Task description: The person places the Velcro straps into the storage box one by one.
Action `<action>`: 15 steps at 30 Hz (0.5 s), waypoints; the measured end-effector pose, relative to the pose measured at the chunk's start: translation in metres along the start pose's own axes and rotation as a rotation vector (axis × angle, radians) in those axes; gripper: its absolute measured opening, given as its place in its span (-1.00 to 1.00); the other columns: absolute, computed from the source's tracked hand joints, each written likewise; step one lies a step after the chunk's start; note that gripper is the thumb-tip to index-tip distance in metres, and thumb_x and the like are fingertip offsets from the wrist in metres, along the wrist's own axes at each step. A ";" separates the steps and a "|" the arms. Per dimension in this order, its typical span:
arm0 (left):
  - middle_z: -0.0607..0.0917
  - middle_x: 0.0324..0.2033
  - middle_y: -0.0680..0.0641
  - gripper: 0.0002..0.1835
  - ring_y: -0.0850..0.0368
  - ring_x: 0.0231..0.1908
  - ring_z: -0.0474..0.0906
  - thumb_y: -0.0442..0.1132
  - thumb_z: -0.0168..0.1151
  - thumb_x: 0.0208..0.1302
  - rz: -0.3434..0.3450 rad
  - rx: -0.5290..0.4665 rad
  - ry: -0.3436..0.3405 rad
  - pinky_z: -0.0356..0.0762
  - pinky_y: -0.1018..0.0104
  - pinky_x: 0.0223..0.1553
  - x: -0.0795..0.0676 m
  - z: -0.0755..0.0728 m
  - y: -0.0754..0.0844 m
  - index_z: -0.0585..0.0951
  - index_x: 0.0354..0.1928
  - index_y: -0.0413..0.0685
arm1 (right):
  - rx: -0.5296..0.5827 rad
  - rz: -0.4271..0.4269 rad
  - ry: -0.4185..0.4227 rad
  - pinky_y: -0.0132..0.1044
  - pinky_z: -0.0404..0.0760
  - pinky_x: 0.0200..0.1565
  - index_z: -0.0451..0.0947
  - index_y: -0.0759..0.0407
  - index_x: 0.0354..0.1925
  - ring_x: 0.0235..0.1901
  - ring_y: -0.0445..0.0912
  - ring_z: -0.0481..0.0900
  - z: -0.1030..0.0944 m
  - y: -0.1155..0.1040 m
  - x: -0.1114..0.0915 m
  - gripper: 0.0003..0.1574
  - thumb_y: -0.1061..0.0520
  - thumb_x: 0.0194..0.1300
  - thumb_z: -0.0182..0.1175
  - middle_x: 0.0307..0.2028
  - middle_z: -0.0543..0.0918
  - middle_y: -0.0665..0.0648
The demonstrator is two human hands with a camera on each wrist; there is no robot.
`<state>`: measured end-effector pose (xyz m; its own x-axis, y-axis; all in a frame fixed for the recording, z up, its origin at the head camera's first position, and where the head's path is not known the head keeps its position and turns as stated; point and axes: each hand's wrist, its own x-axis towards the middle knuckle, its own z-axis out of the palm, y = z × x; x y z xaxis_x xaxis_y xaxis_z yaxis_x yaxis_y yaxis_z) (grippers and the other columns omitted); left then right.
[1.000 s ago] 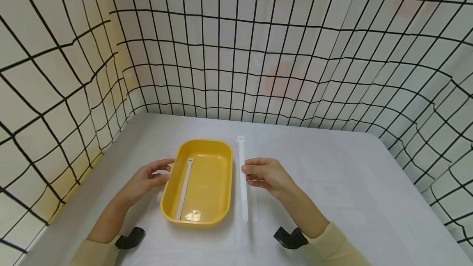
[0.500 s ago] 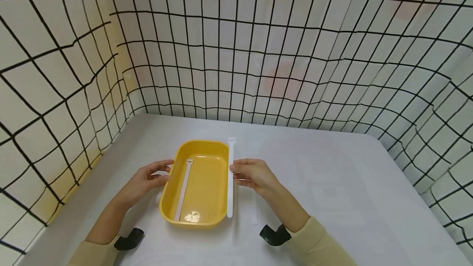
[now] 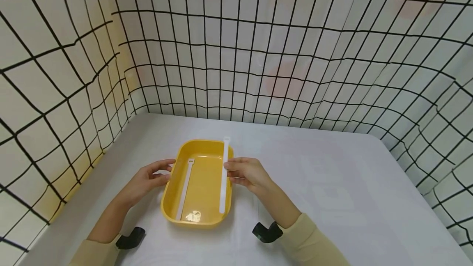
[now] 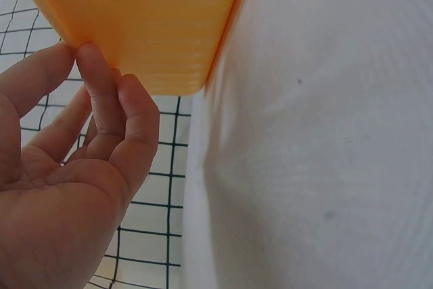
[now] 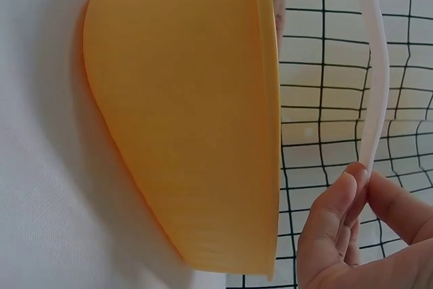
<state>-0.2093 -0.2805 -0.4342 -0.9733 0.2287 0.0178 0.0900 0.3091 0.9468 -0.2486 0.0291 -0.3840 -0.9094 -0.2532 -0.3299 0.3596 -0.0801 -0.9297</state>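
A yellow tray [image 3: 202, 223] stands on the white-covered table. My left hand [image 3: 148, 180] pinches its left rim; in the left wrist view the fingertips [image 4: 91, 52] meet the tray's edge. One white slotted strap [image 3: 184, 192] lies lengthwise inside, near the left wall. My right hand [image 3: 249, 175] pinches a second white strap [image 3: 223, 188] near its middle, slotted head pointing away from me. In the head view this strap overlaps the tray's right side. The right wrist view shows the held strap [image 5: 379, 79] slightly bowed and above the tray's rim.
A faint, pale strip [image 3: 255, 203] lies on the table right of the tray, partly hidden by my right forearm. White walls with a black grid [image 3: 236, 48] enclose the table's back and sides. A black wrist mount [image 3: 267, 232] sits at each cuff.
My right hand has moved left with the strap, from beside the tray to over its right side. The left hand has stayed at the tray's left rim.
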 end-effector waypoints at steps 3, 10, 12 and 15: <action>0.47 0.05 -0.28 -0.44 -0.10 -0.13 0.55 -0.22 0.23 0.36 -0.001 0.002 0.001 0.54 0.35 -0.07 0.000 0.000 0.000 0.38 0.35 -0.21 | 0.002 0.008 -0.002 -0.36 0.65 -0.37 0.57 0.42 -0.14 -0.49 -0.12 0.63 0.002 -0.001 0.000 -0.74 0.30 0.21 0.33 -0.44 0.65 0.11; 0.46 0.06 -0.29 -0.44 -0.11 -0.12 0.55 -0.21 0.23 0.36 -0.015 0.005 -0.001 0.54 0.33 -0.05 0.001 0.000 0.000 0.37 0.35 -0.22 | 0.027 0.005 -0.016 -0.39 0.64 -0.38 0.57 0.43 -0.11 -0.49 -0.13 0.62 0.008 0.000 0.006 -0.72 0.30 0.23 0.32 -0.43 0.65 0.11; 0.46 0.06 -0.29 -0.44 -0.11 -0.12 0.55 -0.22 0.23 0.36 -0.015 0.001 0.000 0.54 0.34 -0.06 0.001 0.000 0.000 0.37 0.35 -0.22 | 0.034 0.005 -0.016 -0.39 0.64 -0.37 0.56 0.43 -0.11 -0.49 -0.12 0.62 0.012 0.000 0.008 -0.72 0.31 0.22 0.32 -0.43 0.65 0.11; 0.46 0.06 -0.29 -0.44 -0.11 -0.13 0.55 -0.23 0.23 0.36 -0.015 -0.002 0.000 0.54 0.34 -0.07 0.001 0.000 0.001 0.38 0.35 -0.23 | 0.050 0.008 -0.018 -0.38 0.64 -0.37 0.56 0.43 -0.10 -0.50 -0.12 0.63 0.017 0.001 0.009 -0.72 0.32 0.22 0.32 -0.44 0.65 0.11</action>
<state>-0.2099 -0.2799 -0.4332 -0.9745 0.2244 0.0037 0.0752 0.3108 0.9475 -0.2532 0.0105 -0.3855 -0.9025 -0.2718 -0.3340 0.3774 -0.1256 -0.9175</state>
